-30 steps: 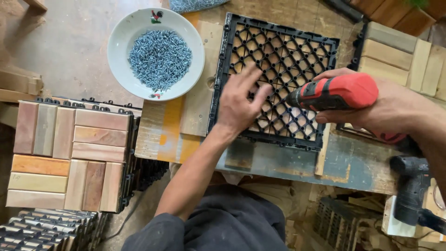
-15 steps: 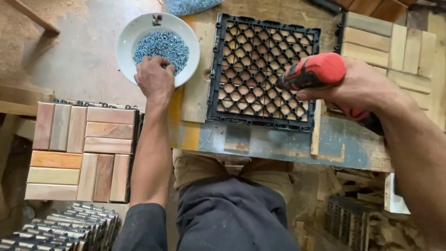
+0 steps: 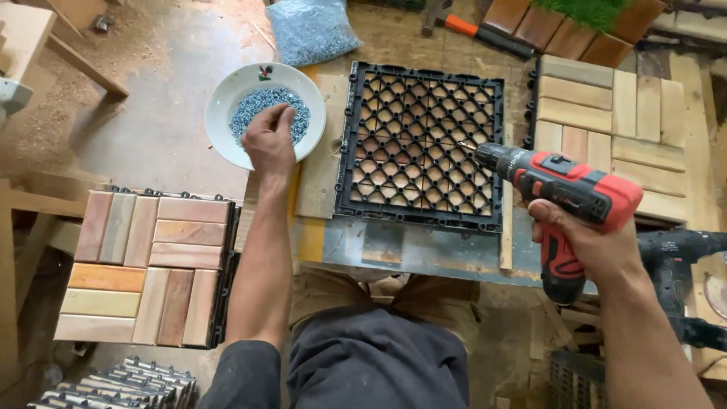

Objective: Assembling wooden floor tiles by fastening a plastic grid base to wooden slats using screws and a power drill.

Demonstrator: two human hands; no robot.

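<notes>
Here the left hand (image 3: 269, 140) dips into the white bowl (image 3: 221, 102), its fingers pinched together among the screws (image 3: 250, 110); whether it grips any I cannot tell. The right hand (image 3: 587, 246) is wrapped around the red drill (image 3: 568, 189), whose tip hangs over the right edge of the black grid tile (image 3: 420, 144). The tile lies flat on the surface (image 3: 409, 246), just right of the bowl.
</notes>
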